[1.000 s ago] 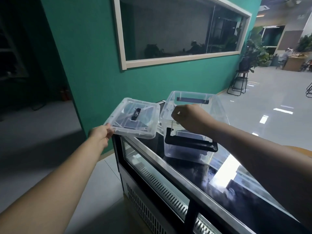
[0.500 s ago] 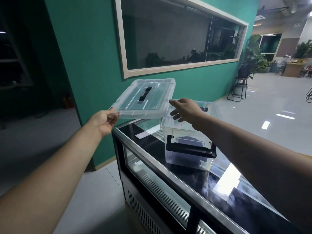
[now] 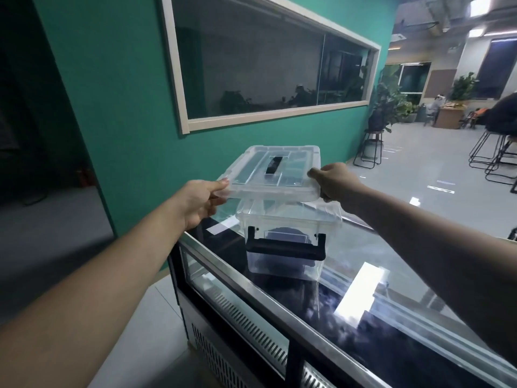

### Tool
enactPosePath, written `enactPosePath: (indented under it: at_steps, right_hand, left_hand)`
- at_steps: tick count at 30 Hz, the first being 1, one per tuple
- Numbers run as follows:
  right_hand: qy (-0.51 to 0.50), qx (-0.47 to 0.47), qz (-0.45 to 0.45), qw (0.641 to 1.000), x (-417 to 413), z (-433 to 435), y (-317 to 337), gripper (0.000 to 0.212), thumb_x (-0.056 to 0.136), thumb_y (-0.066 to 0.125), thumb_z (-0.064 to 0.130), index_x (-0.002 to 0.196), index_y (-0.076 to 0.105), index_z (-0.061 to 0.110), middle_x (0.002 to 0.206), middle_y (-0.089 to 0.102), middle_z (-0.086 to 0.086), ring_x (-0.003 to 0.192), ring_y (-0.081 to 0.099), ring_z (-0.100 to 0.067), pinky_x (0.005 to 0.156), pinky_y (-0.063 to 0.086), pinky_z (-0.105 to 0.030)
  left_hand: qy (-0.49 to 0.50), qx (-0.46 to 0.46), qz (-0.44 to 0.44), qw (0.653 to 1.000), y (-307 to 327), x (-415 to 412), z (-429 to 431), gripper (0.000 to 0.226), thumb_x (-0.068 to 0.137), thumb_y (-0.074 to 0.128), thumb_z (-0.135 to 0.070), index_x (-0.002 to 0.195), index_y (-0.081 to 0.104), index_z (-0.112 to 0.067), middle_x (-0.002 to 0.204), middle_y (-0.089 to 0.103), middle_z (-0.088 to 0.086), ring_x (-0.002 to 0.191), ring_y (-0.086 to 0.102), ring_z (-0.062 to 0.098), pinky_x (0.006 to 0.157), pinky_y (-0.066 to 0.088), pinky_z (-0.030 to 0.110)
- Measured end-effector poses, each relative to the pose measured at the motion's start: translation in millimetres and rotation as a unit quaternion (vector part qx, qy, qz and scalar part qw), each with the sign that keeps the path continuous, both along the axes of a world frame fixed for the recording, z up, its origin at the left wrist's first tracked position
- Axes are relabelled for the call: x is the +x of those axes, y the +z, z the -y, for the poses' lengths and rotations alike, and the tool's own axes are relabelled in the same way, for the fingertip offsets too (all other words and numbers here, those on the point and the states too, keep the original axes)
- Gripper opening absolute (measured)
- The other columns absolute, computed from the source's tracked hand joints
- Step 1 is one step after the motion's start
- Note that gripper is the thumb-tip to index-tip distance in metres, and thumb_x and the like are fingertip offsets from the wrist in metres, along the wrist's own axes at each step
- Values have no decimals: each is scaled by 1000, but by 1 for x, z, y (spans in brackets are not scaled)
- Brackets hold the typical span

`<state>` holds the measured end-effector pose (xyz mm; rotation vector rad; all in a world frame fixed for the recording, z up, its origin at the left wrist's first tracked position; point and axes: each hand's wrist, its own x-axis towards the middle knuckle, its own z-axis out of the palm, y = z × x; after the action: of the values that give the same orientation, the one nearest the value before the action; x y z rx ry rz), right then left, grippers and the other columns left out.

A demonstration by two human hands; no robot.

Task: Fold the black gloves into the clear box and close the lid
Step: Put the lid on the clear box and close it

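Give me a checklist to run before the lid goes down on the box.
1. Grip on the lid: left hand and right hand hold opposite ends: ok.
2. Lid over the clear box: ok.
3. Lid seated on the rim: not ok, held above it.
4. Contents: black gloves lie low inside, below the rim: ok.
5. Gloves folded: cannot tell.
6. Front: black handle hangs clear of the rim: ok.

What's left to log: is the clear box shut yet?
Open: left hand and right hand hold the lid above the clear box, not seated.
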<state>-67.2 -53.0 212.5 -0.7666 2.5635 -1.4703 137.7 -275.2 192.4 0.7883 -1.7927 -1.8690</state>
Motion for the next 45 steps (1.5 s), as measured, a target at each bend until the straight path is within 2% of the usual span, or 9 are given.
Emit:
enactPosePath:
  at_steps: [5,10,19,22,29,33,36,40,45]
  right_hand:
    - [-17,70,-60,996,-15,-23,-8,43,100,59,33,63,59,10,48,57,-6,43,47,-23,54,37,-29]
    - [-3,111,-74,991,-17,-32,-14,43,101,59,32,64,52,11,53,50,-6,47,42,-25,55,32,-33]
    - [0,198,-124,972,-23,-41,-17,46,103,55,38,71,60,4,78,65,-21,70,55,-32,58,35,-32]
    - [-9,200,-122,972,-24,-43,-23,46,102,55,40,72,56,5,82,64,-23,74,55,-33,59,35,-34]
    - [19,142,-25,989,-25,-55,-31,38,100,58,38,78,62,7,68,58,-14,56,47,-25,55,35,-31]
    - [72,110,68,989,-23,-65,-25,28,99,65,30,98,67,2,67,51,-11,53,37,-19,52,30,-27]
    - [95,111,85,986,-21,-70,-23,27,93,70,30,92,65,4,65,50,-11,52,36,-18,52,31,-27]
    - [110,121,97,982,-16,-72,-26,27,98,67,29,94,60,4,74,52,-14,57,40,-21,53,34,-29]
    - [135,97,173,971,-17,-75,-33,33,103,62,32,119,56,3,81,55,-14,60,48,-22,55,41,-30]
  left_hand:
    - [-10,-129,70,989,-7,-15,-9,31,98,76,-41,108,65,-13,107,67,5,93,56,19,78,43,35]
    - [-18,-161,103,981,-12,-19,-19,40,100,72,-45,117,63,-10,106,63,2,93,56,18,86,44,39]
    - [-22,-185,131,974,-16,-25,-30,44,97,74,-49,117,59,-13,125,67,10,96,63,20,73,49,34]
    - [-23,-167,134,977,-15,-28,-33,41,95,77,-44,112,57,-12,131,67,19,83,66,22,65,56,33]
    - [-45,-94,146,984,-13,-24,-28,53,88,83,-35,128,60,-8,111,64,12,71,63,19,58,53,29]
    - [-35,-32,136,990,-10,-24,-30,37,85,83,-18,116,64,-10,110,57,10,73,55,21,52,51,28]
    - [-28,-6,130,991,-10,-26,-35,23,87,75,-13,109,67,-11,109,58,11,74,55,22,46,53,24]
    - [-20,-12,134,991,-13,-25,-39,11,92,71,-6,100,65,-10,98,59,7,73,55,19,50,51,24]
    - [-19,-18,118,993,-17,-25,-38,11,95,73,-2,103,66,-7,101,67,9,79,60,19,59,54,25]
